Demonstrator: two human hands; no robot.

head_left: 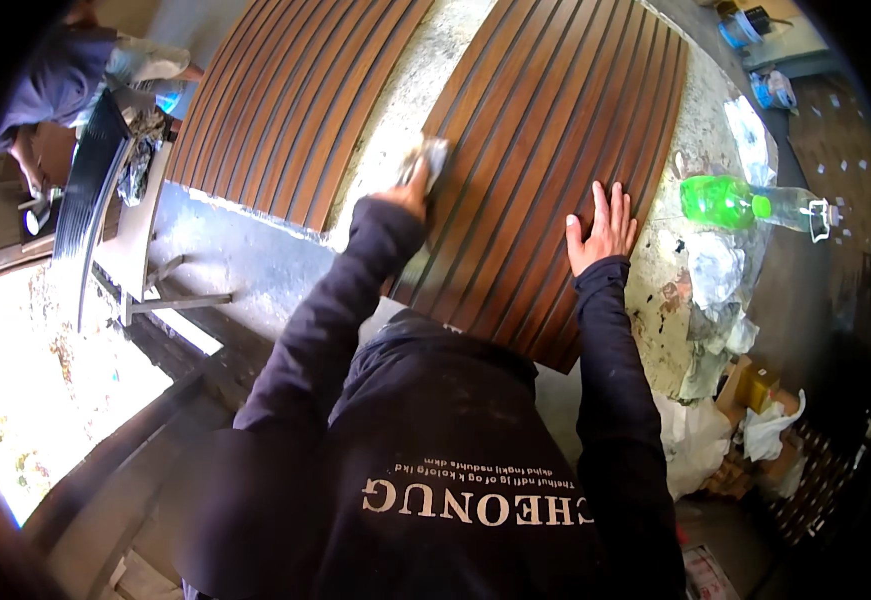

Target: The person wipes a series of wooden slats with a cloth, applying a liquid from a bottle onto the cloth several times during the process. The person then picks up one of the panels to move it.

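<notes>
A brown slatted wood panel (545,160) with dark grooves lies on the worktable in front of me. At its left edge my left hand (410,192) is closed round a crumpled whitish cloth (427,158), slightly blurred. My right hand (605,232) rests flat on the panel's right side with its fingers spread, holding nothing. Left of a pale strip of tabletop (395,140) lies a second slatted panel (290,100).
Right of the panel are a green bottle (713,202), a clear bottle (793,210) and crumpled white wrapping (715,268). Another person (60,80) stands at the far left by a dark ribbed panel (90,190). Cardboard and bags (755,440) lie at lower right.
</notes>
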